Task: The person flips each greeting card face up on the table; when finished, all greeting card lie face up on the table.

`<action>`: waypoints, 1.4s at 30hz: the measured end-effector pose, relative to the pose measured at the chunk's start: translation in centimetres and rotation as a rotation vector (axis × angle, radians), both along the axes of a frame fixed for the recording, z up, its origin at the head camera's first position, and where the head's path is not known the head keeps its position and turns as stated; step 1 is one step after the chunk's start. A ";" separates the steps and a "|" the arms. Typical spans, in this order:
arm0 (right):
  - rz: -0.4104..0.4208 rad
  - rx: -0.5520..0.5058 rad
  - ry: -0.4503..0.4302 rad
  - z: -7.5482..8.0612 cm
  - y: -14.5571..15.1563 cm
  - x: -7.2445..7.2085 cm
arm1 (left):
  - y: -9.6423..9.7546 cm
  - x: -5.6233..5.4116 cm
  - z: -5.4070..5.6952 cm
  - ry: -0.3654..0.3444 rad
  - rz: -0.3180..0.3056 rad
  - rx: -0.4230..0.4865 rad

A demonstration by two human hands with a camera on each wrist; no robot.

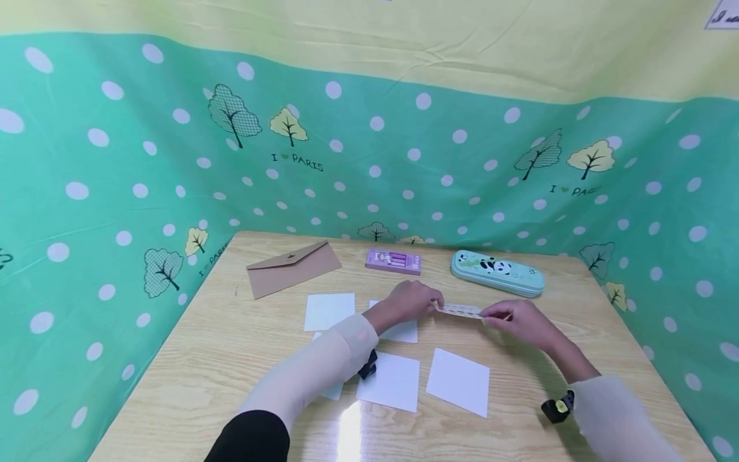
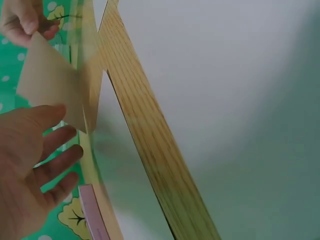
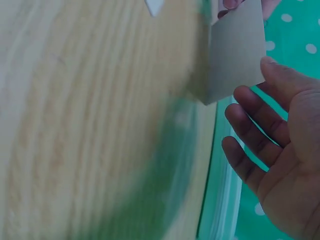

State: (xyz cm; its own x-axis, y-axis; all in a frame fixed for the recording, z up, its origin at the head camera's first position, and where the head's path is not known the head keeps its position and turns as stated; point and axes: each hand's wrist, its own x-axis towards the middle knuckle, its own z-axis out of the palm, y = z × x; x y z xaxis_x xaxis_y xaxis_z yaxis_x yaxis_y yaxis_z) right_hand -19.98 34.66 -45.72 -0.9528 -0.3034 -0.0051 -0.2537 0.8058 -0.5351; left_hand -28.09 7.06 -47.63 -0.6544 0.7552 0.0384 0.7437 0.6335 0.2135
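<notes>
Above the table, a small card (image 1: 460, 310) is held tilted between my two hands; in the head view its printed side shows at a steep angle. My left hand (image 1: 412, 299) pinches its left end between thumb and finger. At the opposite end, my right hand (image 1: 522, 321) pinches the card likewise. Both wrist views show the card's plain back (image 2: 52, 75) (image 3: 237, 50), the other fingers spread loosely below it. Several white square sheets lie under and around my left arm, including one sheet (image 1: 329, 312) and another sheet (image 1: 458, 383). My left arm partly covers some of them.
A brown envelope (image 1: 294, 271) lies at the back left of the wooden table (image 1: 190, 366). Behind the hands are a purple box (image 1: 394, 261) and a teal panda pencil case (image 1: 498, 274). A patterned green cloth (image 1: 375, 147) hangs behind the table.
</notes>
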 end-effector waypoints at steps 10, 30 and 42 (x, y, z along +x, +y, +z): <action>0.001 0.074 -0.107 -1.3 -0.5 0.0 | 0.2 0.4 0.0 0.049 -0.009 -0.159; -0.004 0.101 -0.155 -2.1 -0.9 -0.3 | 0.2 0.3 -0.3 0.064 -0.048 -0.214; 0.021 0.119 -0.126 -1.5 -2.0 -0.2 | -1.2 0.3 -0.4 0.000 -0.028 -0.126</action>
State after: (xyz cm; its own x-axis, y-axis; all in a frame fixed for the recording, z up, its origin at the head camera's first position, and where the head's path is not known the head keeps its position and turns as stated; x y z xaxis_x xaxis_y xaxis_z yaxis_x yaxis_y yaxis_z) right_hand -20.17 32.68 -47.26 -0.9358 -0.3137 -0.1611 -0.2085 0.8606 -0.4646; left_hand -27.78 5.85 -48.02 -0.6331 0.7719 -0.0580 0.7613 0.6344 0.1337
